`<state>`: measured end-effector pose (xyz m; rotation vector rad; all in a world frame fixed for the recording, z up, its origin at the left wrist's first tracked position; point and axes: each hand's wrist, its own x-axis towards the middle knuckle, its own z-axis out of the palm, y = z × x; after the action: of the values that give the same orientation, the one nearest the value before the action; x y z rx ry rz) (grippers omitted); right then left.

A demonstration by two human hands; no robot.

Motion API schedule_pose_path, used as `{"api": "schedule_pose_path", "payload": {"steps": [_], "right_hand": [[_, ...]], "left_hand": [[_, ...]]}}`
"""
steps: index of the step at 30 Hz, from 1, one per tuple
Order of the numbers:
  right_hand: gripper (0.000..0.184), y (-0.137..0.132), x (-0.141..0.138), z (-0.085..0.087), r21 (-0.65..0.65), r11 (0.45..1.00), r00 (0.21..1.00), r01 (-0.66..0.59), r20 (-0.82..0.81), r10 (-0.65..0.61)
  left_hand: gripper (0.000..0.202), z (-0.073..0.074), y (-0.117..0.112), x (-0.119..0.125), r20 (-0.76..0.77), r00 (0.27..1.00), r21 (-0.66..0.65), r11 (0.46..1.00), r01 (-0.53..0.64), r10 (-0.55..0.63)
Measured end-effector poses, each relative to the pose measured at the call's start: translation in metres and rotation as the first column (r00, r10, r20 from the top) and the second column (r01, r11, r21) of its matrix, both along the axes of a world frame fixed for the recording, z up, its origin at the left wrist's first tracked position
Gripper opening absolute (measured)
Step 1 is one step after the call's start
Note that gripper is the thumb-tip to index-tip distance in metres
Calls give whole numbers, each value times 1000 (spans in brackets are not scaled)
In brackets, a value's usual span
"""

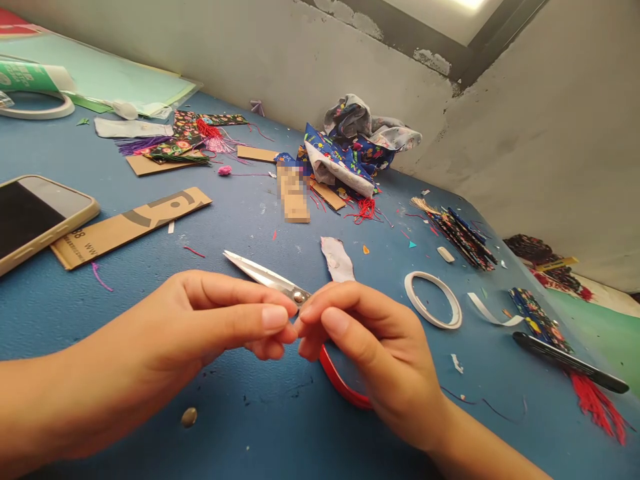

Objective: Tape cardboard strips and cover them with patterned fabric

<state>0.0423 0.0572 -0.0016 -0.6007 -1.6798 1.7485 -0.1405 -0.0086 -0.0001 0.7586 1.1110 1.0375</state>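
We hold both hands close together at the centre of the frame, fingertips nearly meeting. Our left hand [200, 327] is pinched, thumb pressed against the forefinger; our right hand [380, 353] has its fingers curled in, with the thumb near the forefinger. Whether anything fine lies between the fingers of either hand, we cannot tell.

The scissors [265, 275] lie on the blue bench [240, 427] at the centre of the frame, just beyond and partly behind our hands. Their blades point to the upper left, and part of a red handle [340, 383] shows below the right hand. We cannot tell whether a finger touches them. Just above the right hand is a pale fabric strip [337, 259].

To the right of centre we have a roll of white tape [443, 324], with a curled white strip [490, 316] beside it. Near the right edge of the frame a black knife [570, 362] lies next to a patterned piece, with red threads [600, 407] spread below it. A phone [45, 217] sits at the left edge, resting over the end of a printed cardboard strip [145, 223]. Crumpled blue patterned cloth [343, 150] is heaped at upper centre, and a green-and-white tube [30, 77] lies at upper left.
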Motion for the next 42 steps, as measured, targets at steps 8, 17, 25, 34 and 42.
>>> {"api": "schedule_pose_path", "payload": {"steps": [8,17,25,34,42], "right_hand": [[8,-4,-5,0,-278,953,991,-122,-80,104],[5,-11,-7,-1,-590,783,978,-198,-177,113],[7,-13,-4,2,-269,963,1000,-15,-11,13],[8,-13,-9,1,267,957,989,110,62,-131],[5,-7,-5,0,626,776,983,77,81,-163]], "left_hand": [[5,7,-1,5,-165,986,102,995,22,-5],[14,18,-6,9,-379,921,281,959,24,88],[12,10,-10,9,-479,852,404,915,-1,212],[6,10,-11,12,-500,843,417,908,34,198],[10,14,-5,7,-423,904,142,981,136,-64]]}}
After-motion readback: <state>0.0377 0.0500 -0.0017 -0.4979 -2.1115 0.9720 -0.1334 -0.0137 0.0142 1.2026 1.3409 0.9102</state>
